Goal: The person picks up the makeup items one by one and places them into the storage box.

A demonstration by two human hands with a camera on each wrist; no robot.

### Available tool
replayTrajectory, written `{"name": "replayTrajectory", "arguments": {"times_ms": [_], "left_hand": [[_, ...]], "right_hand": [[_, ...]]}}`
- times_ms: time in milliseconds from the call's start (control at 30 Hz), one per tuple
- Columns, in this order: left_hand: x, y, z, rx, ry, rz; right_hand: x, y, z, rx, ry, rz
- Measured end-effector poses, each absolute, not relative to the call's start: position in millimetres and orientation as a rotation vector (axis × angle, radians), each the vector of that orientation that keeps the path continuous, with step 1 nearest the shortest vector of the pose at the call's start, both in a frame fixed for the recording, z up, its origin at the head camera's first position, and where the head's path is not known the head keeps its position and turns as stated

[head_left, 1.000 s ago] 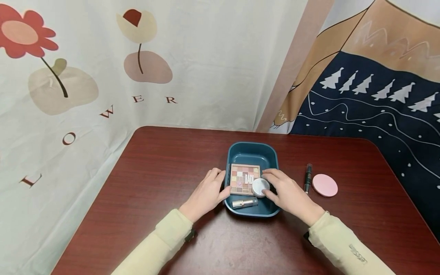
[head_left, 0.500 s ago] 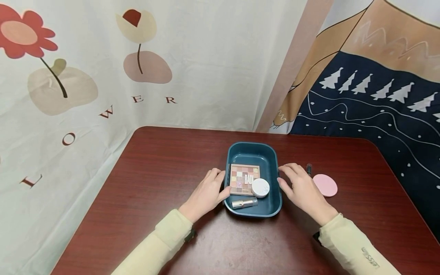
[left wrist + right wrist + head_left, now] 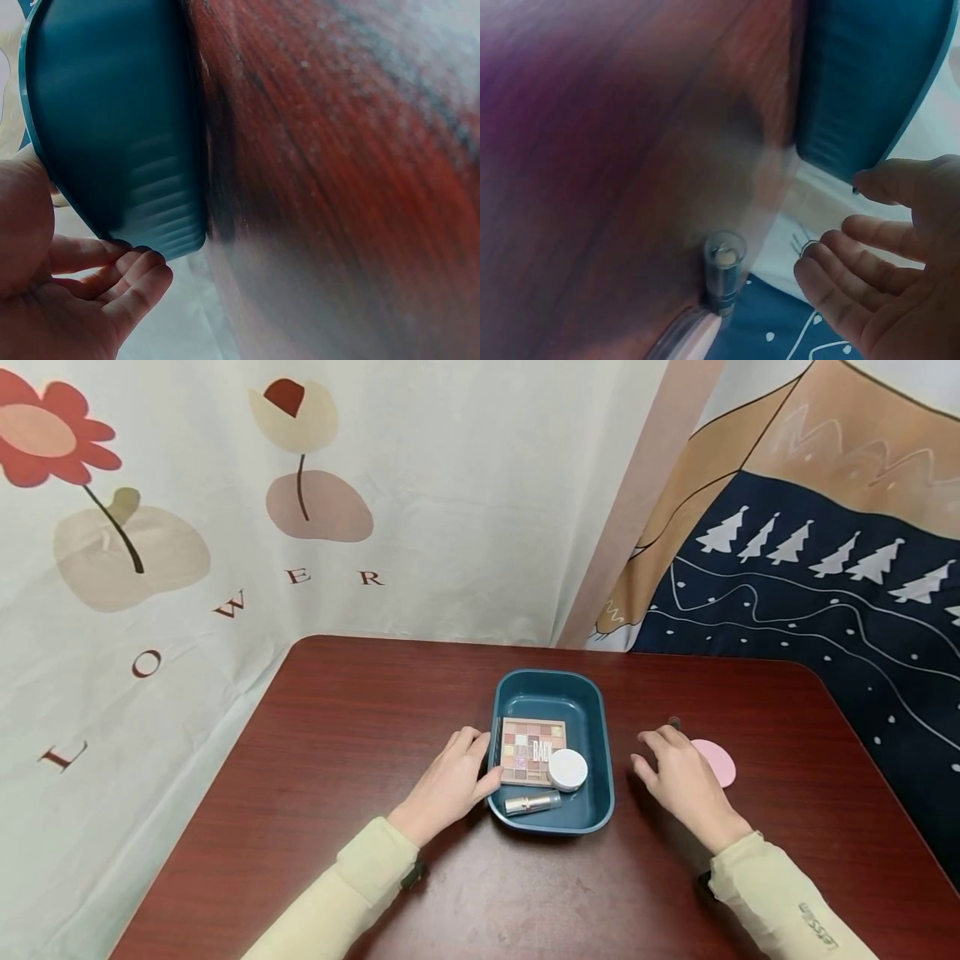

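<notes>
Teal bin (image 3: pixel 551 706) on dark red table (image 3: pixel 375 710), with palette (image 3: pixel 523 752) inside, white round case (image 3: pixel 567 769) overlapping palette's corner, silver tube (image 3: pixel 532 802) on near side; left hand (image 3: pixel 448 787) pinches bin's left rim, fingers on outer wall. Right hand (image 3: pixel 686 789) empty, fingers loosely bent, right of bin, partly covering dark tube (image 3: pixel 724 277) and pink disc (image 3: pixel 718 762) in head view.

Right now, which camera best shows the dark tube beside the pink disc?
Right wrist: the dark tube shows large, its clear end visible. In the head view, the right hand hides all but one tip; left wrist doesn't show it.
</notes>
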State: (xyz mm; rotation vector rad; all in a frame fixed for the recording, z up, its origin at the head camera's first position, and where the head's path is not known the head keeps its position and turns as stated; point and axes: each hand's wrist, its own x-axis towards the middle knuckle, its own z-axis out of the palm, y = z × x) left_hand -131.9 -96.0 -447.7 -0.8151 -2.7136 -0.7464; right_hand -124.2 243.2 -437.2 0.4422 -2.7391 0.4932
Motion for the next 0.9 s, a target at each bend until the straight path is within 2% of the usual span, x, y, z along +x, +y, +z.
{"name": "replayTrajectory", "arguments": {"times_ms": [900], "left_hand": [[-132.2,-96.5,-448.9,-0.811,-2.729,-0.755]], "right_hand": [[-122.5,259.8,-447.6,0.181,-2.864,0.423]]}}
